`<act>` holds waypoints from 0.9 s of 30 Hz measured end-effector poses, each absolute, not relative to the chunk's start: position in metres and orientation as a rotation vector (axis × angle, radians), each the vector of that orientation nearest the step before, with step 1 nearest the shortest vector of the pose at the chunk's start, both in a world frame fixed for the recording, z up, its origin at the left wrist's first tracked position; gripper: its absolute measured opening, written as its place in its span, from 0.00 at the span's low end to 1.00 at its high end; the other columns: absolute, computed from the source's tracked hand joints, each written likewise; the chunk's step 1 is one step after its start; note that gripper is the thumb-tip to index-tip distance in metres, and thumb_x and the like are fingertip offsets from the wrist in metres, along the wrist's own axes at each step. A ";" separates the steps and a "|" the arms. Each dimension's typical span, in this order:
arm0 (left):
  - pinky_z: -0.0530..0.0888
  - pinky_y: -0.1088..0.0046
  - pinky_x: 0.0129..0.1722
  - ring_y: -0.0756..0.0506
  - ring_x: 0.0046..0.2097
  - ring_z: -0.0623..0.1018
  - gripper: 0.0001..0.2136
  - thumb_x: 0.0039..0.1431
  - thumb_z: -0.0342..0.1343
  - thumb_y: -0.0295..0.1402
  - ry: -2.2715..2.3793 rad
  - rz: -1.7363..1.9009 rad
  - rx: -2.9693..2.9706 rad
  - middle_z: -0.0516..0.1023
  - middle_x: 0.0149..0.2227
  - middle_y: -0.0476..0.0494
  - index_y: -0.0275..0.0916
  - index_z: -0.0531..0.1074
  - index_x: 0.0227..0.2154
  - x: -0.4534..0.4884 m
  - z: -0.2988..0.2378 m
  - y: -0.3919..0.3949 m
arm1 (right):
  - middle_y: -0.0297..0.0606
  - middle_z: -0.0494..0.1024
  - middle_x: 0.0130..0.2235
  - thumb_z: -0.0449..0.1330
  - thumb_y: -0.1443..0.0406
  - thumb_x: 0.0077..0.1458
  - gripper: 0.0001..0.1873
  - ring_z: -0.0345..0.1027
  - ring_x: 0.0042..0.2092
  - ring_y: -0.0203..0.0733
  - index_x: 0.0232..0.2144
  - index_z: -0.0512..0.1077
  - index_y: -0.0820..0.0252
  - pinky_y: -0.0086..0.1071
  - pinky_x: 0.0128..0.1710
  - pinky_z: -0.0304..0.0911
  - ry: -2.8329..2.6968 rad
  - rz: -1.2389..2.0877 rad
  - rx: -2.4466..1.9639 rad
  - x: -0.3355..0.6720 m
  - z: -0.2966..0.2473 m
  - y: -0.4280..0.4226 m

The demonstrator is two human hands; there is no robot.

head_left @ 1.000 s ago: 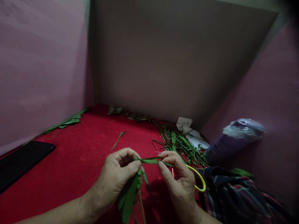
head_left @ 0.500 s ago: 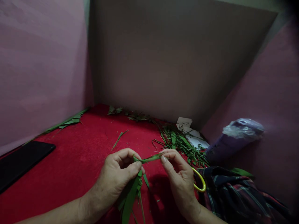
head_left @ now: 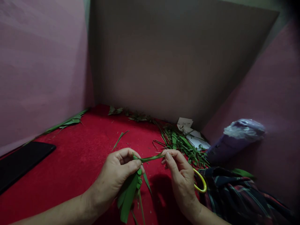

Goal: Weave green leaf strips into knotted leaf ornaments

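My left hand (head_left: 117, 176) is closed around a bundle of green leaf strips (head_left: 128, 196) that hangs down below the fist. One narrow green leaf strip (head_left: 150, 158) runs from the left thumb across to my right hand (head_left: 181, 181), whose thumb and forefinger pinch its far end. The strip is pulled fairly straight between the two hands. A yellow scissor handle loop (head_left: 201, 182) shows just right of the right hand, on the red surface (head_left: 77, 159).
A pile of cut green leaf scraps (head_left: 182, 145) and white paper pieces (head_left: 187, 125) lie at the back right. A purple bag (head_left: 234, 137) leans by the right wall. A black flat object (head_left: 21, 161) is at the left. Plaid cloth (head_left: 239, 197) covers the lower right. A brown board (head_left: 178, 59) stands behind.
The right hand has shifted its pinch slightly up and left along the strip, tightening it. The left hand and the leaf bundle stay almost in place.
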State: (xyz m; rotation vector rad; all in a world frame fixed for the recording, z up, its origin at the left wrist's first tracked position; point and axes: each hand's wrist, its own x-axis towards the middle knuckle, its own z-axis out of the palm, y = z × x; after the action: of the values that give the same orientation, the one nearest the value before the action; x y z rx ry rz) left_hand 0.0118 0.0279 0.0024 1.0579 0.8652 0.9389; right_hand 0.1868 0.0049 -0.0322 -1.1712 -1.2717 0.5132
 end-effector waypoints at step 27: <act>0.65 0.81 0.19 0.54 0.19 0.69 0.04 0.46 0.59 0.30 0.822 0.836 0.948 0.75 0.20 0.49 0.36 0.69 0.24 0.013 0.001 0.029 | 0.37 0.73 0.35 0.48 0.59 0.61 0.12 0.65 0.37 0.40 0.34 0.68 0.57 0.34 0.37 0.60 -1.205 0.456 -1.186 0.183 -0.024 0.003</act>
State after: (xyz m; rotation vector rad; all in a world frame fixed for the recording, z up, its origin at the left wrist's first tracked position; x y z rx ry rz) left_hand 0.0126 0.0291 0.0008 0.9481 0.8221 0.8357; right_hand 0.1830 0.0031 -0.0242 -1.1864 -1.2050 0.4560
